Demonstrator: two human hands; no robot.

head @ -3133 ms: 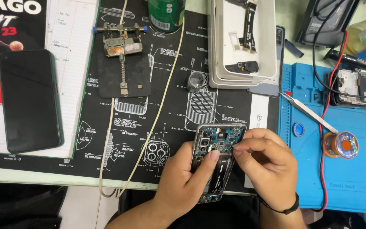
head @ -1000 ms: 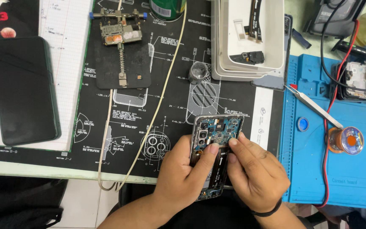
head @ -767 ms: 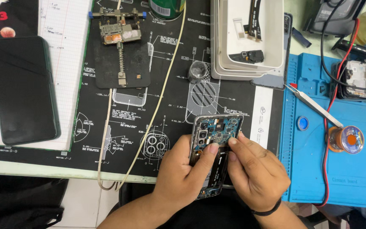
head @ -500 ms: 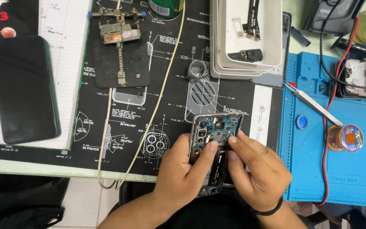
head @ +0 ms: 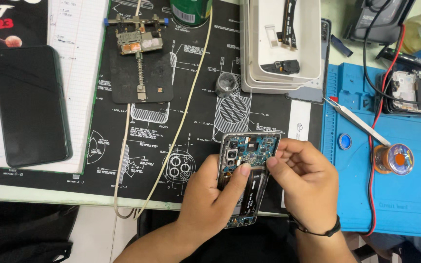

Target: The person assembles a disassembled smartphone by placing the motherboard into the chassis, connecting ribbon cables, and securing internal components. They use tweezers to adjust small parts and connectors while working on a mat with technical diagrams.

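**Ana:** Head view first: where are the edges and the free room?

**Ben:** The opened phone [head: 247, 170] sits over the near edge of the black work mat [head: 196, 112], its lower end hanging past the table edge toward the person's lap. The left hand [head: 210, 202] is wrapped around its left side and underside, thumb pressed on the middle of the exposed inner face. The right hand [head: 305, 182] is curled at the phone's upper right corner, fingertips pinched on that edge. Open mat lies just beyond the phone, up to a small round cap [head: 226, 84] and the stacked white trays [head: 281, 44]. To the right, tweezers [head: 356, 119] and a solder spool [head: 393, 158] lie on the blue mat [head: 391, 204], near the right hand but apart from it.

**Ana:** What can't you make out?

**Ben:** Whether the right fingertips pinch anything small besides the phone's edge; they cover that spot. The phone's lower half is mostly hidden by the left palm. A green can [head: 190, 10] is cut off at the top, and a second opened phone [head: 415, 92] is cut off at the right.

**Ana:** Any change from half a second ago?

**Ben:** The right hand has shifted from the phone's middle up to its top right corner. The left grip and the black phone [head: 31, 104] on the left are unchanged.
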